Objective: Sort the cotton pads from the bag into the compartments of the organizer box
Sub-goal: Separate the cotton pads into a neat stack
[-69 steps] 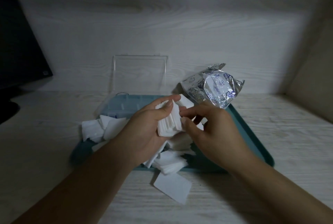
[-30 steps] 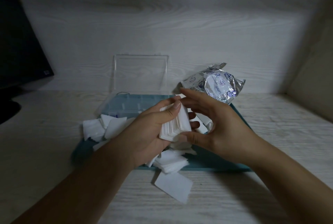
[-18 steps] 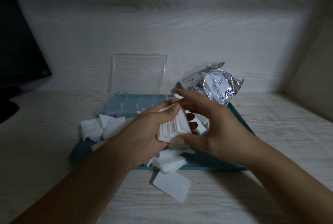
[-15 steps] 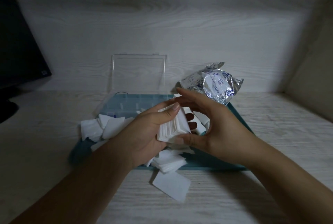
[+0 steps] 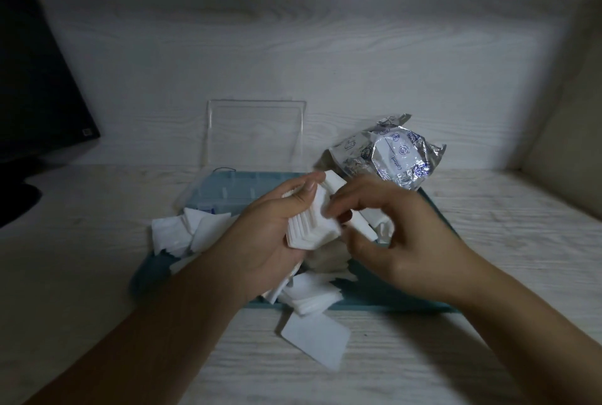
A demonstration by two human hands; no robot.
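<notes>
My left hand (image 5: 270, 228) grips a stack of white square cotton pads (image 5: 311, 227) above the teal tray (image 5: 438, 214). My right hand (image 5: 391, 235) is blurred, and its fingertips pinch the top pads of that stack at its right edge. The clear organizer box (image 5: 234, 191) stands at the back of the tray with its lid (image 5: 255, 134) upright. Loose pads lie at the tray's left (image 5: 182, 233) and front (image 5: 309, 295). One pad (image 5: 314, 338) lies on the table before the tray. The silver bag (image 5: 391, 153) rests behind my right hand.
A dark monitor (image 5: 35, 85) stands at the far left on the pale wooden table (image 5: 505, 274). A white wall closes the back, and a beige side wall (image 5: 570, 144) rises on the right.
My right hand has swung from cupping the stack's far side to pinching its right edge, fingers curled in. The left hand has kept the stack in place.
</notes>
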